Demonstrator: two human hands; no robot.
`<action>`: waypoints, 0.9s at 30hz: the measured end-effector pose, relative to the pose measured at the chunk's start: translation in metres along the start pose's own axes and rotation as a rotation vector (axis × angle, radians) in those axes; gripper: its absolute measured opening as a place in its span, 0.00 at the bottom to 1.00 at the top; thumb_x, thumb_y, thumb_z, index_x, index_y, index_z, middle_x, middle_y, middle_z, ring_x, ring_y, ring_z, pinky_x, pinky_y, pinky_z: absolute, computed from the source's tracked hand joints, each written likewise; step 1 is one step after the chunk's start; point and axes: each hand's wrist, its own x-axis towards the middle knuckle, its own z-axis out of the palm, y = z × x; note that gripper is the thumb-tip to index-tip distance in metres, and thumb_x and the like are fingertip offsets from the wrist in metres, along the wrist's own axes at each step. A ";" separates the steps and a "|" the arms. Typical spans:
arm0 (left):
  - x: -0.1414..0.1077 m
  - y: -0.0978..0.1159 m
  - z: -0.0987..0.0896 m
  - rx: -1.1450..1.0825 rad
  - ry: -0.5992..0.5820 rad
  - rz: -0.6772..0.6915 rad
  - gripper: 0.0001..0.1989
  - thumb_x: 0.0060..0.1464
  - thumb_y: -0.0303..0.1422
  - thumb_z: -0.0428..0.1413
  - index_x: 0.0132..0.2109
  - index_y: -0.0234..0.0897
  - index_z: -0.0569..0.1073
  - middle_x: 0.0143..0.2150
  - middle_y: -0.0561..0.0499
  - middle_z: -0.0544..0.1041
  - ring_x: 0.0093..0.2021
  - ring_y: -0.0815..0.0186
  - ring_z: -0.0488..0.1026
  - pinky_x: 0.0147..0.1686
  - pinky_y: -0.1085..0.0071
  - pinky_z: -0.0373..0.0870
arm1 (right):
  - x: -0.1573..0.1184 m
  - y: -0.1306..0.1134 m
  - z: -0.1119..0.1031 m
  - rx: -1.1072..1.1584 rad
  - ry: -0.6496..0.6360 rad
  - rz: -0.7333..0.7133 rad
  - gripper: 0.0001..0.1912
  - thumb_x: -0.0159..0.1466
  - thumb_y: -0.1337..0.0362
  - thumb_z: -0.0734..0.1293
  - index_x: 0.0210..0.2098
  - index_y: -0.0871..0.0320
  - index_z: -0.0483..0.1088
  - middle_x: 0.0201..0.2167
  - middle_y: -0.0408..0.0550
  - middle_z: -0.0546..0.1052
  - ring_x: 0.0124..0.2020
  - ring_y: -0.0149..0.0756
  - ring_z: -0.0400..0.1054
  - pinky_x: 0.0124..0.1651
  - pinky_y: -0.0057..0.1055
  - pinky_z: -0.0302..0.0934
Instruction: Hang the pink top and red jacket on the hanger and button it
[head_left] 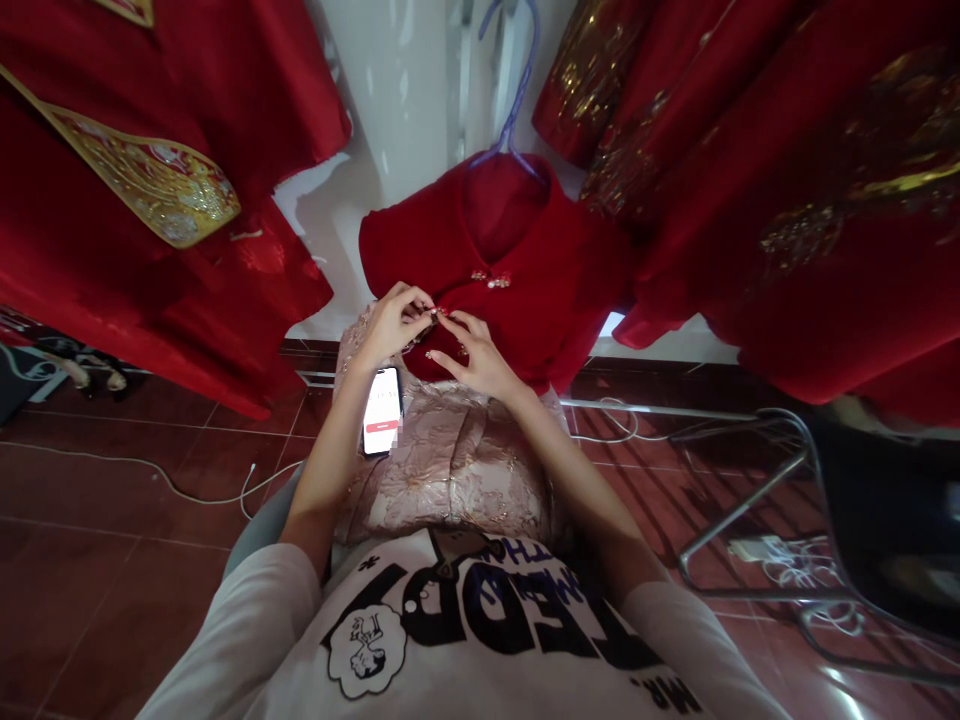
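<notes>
A dark red garment hangs on a purple hanger in front of me, its lower part reaching my lap. A beaded ornament sits below its neckline. My left hand pinches a small red beaded piece at the garment's front between thumb and forefinger. Close beside it on the right, my right hand has its fingers spread, the forefinger tip at the same beaded piece. Pink patterned fabric covers my lap, and a phone with a lit screen lies on it by my left forearm.
Red garments with gold decoration hang at the left and right. A black chair with a metal frame stands at the right. White cables lie beneath it, and another cable crosses the tiled floor at the left.
</notes>
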 end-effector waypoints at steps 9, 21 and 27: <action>-0.013 -0.016 0.014 -0.108 0.126 -0.150 0.20 0.50 0.19 0.58 0.49 0.39 0.72 0.44 0.49 0.77 0.36 0.69 0.76 0.36 0.75 0.75 | 0.001 0.000 -0.023 0.055 -0.107 0.008 0.29 0.70 0.47 0.65 0.65 0.55 0.72 0.71 0.58 0.66 0.72 0.51 0.61 0.73 0.55 0.57; -0.070 -0.019 0.078 0.066 -0.132 -0.390 0.21 0.49 0.25 0.61 0.52 0.35 0.80 0.49 0.40 0.84 0.39 0.57 0.84 0.44 0.64 0.82 | -0.006 -0.018 -0.056 -0.365 -0.333 0.446 0.17 0.68 0.69 0.67 0.55 0.58 0.80 0.48 0.55 0.85 0.52 0.50 0.80 0.57 0.43 0.72; -0.066 0.003 0.077 0.244 -0.172 -0.478 0.25 0.56 0.22 0.57 0.61 0.29 0.75 0.55 0.38 0.82 0.47 0.56 0.83 0.53 0.63 0.80 | -0.003 -0.019 -0.031 -0.463 -0.319 0.505 0.18 0.70 0.68 0.68 0.59 0.63 0.75 0.50 0.62 0.83 0.54 0.53 0.79 0.54 0.41 0.71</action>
